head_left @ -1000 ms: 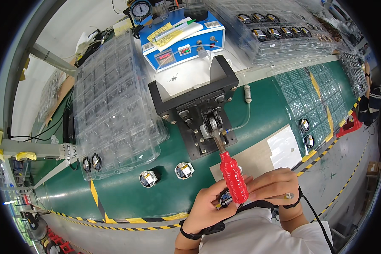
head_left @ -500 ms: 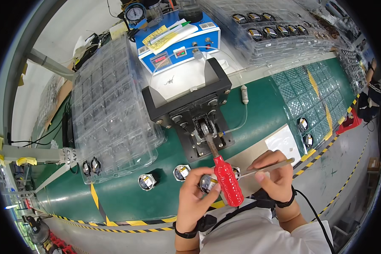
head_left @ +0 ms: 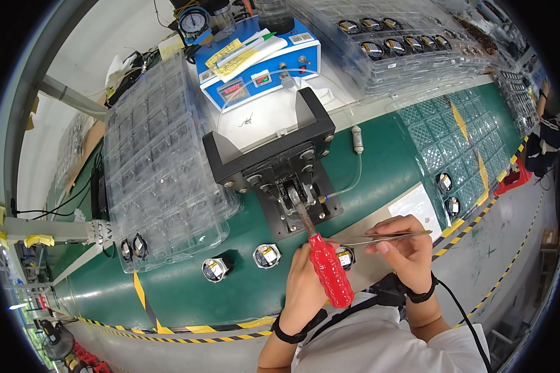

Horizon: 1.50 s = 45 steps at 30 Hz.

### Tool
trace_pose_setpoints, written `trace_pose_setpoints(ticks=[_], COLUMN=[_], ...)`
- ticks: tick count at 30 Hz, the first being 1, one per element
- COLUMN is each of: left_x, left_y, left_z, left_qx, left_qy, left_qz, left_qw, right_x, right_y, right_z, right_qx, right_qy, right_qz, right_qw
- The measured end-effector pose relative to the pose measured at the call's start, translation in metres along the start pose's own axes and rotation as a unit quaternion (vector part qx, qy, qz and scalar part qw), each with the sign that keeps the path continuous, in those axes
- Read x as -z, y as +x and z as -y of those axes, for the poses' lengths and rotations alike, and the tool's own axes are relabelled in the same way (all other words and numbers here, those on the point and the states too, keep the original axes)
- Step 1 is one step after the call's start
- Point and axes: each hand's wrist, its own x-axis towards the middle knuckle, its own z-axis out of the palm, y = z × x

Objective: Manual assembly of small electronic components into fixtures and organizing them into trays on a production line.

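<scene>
My right hand (head_left: pixel 404 245) pinches a pair of metal tweezers (head_left: pixel 389 237), whose tips point left toward the lever. My left hand (head_left: pixel 306 283) reaches in behind the red-handled lever (head_left: pixel 331 270) of the black bench press (head_left: pixel 277 155). That handle covers its fingers, so what they hold, if anything, is hidden. Just right of the handle, a small round black module (head_left: pixel 345 257) with a yellow-and-white label shows beneath the tweezers. Left of my left hand stand two similar modules in pale holders, one nearer (head_left: pixel 267 255) and one farther left (head_left: pixel 215 269).
Behind the press sits a blue control box (head_left: pixel 261 68) with papers and a pen on top. Stacked clear trays (head_left: pixel 162 161) fill the left side; trays with round modules (head_left: pixel 410 59) stand back right. A green gridded sheet (head_left: pixel 454 137) and a white sheet (head_left: pixel 417 208) lie right.
My left hand has moved right, taking the module it held out of sight behind the red handle. The tweezers have levelled out, and a labelled module now shows right of the handle.
</scene>
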Motion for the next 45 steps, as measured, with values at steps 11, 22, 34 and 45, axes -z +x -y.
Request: trace_pose_setpoints(ticks=[11, 22, 34, 45], left_x=[0.047, 0.039, 0.019, 0.017], left_y=[-0.018, -0.03, -0.028, -0.029], left_z=[0.011, 0.006, -0.025, -0.028], left_qx=[0.187, 0.104, 0.069, 0.067], left_qy=[0.144, 0.021, -0.342, -0.323], left_qz=[-0.191, -0.187, -0.131, -0.132], left_qw=[0.953, 0.977, 0.928, 0.935], right_x=[0.004, -0.016, -0.021, -0.022], right_y=[-0.001, -0.019, -0.026, -0.026], right_z=[-0.001, -0.006, -0.008, -0.008], right_qx=[-0.015, 0.011, 0.068, 0.072], right_qy=[-0.043, -0.038, 0.005, 0.01], right_qz=[0.045, 0.097, 0.115, 0.127], right_qw=[0.998, 0.994, 0.991, 0.989])
